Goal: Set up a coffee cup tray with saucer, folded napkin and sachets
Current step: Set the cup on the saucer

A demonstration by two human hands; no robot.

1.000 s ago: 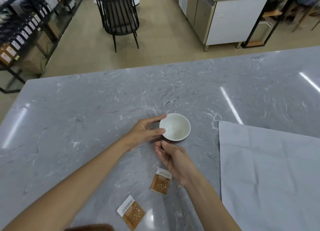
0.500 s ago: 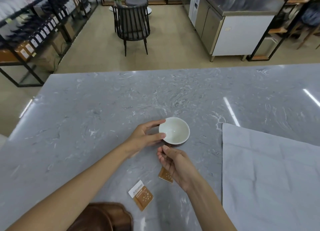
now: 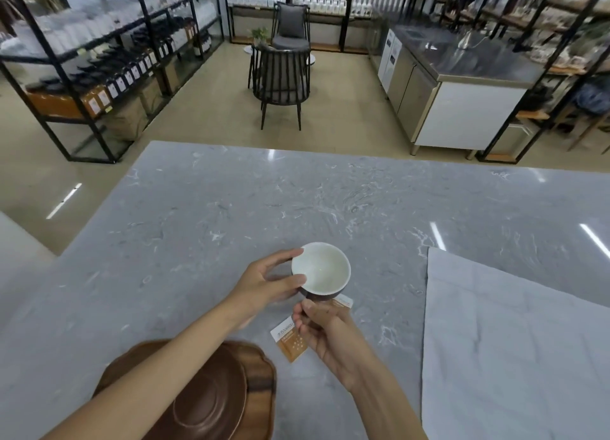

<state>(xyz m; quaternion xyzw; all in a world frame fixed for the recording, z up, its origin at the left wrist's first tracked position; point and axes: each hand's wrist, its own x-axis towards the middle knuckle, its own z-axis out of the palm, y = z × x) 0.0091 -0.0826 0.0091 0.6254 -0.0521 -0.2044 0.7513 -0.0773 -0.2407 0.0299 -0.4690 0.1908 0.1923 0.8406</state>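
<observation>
A cup (image 3: 321,269), white inside and dark brown outside, is near the middle of the grey marble table (image 3: 198,228). My left hand (image 3: 264,284) pinches its left rim. My right hand (image 3: 326,334) is curled against its base from the near side. One orange sachet (image 3: 290,342) lies on the table, partly under my right hand. The end of a second sachet (image 3: 343,302) shows just below the cup. A brown saucer (image 3: 204,403) rests on a dark wooden tray (image 3: 260,386) at the bottom left, under my left forearm. A grey napkin (image 3: 511,357) lies spread flat on the right.
Beyond the table's far edge stand two dark chairs (image 3: 280,79), a steel counter cabinet (image 3: 455,109) on the right, and black shelving (image 3: 99,76) with bottles and boxes on the left.
The view has tilted up, bringing the tray and saucer into sight at the bottom left. Both hands stay at the cup, which now sits closer to the two sachets.
</observation>
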